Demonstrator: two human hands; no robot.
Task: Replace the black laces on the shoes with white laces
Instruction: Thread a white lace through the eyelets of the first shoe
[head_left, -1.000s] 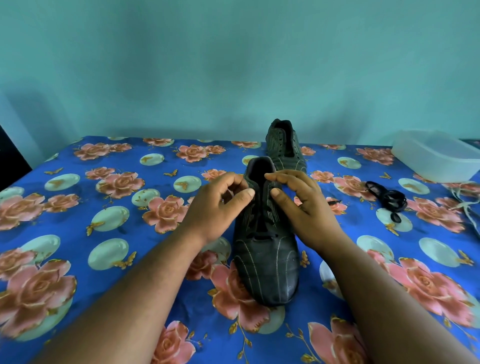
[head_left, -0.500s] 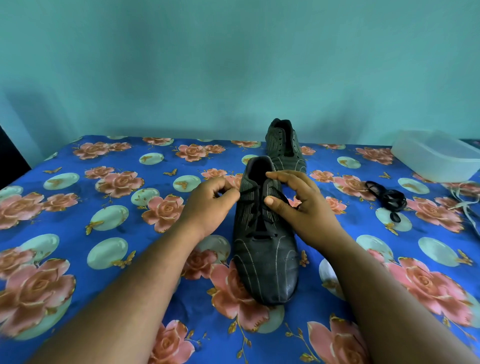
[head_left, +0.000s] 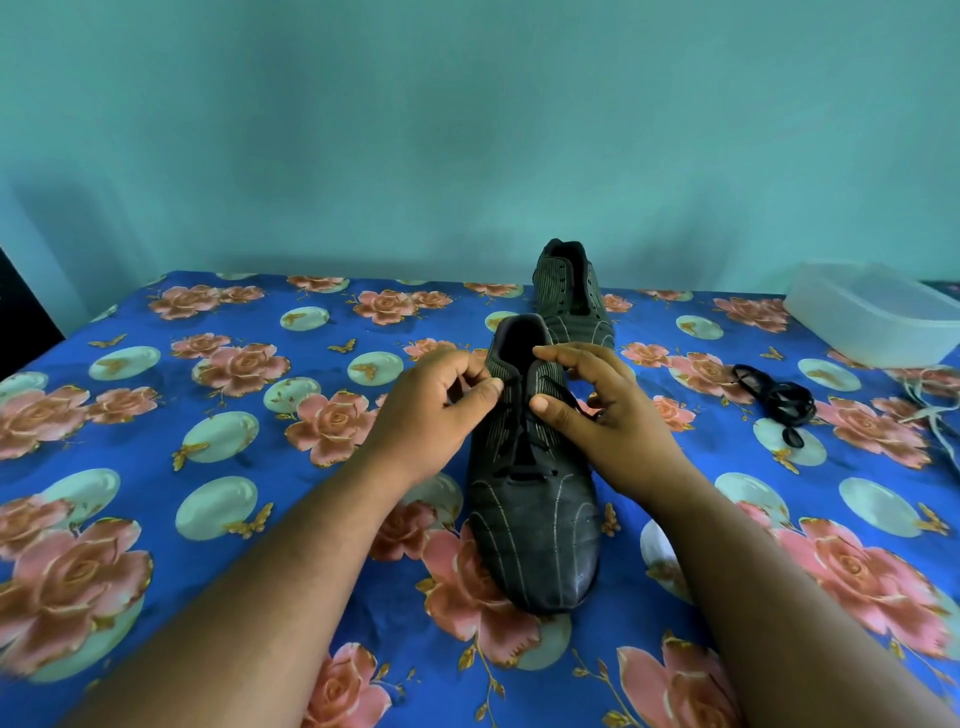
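Head: hands (head_left: 519, 410) pinching lace (head_left: 558, 392) over shoe (head_left: 535, 525)

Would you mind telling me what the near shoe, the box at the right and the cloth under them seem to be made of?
Near shoe: probably leather or synthetic leather; the dark toe has a smooth, slightly glossy sheen with pale stitched lines.
Box: likely plastic; it looks whitish and translucent with rounded edges.
Cloth: apparently printed fabric, blue with pink roses, lying matte and soft.
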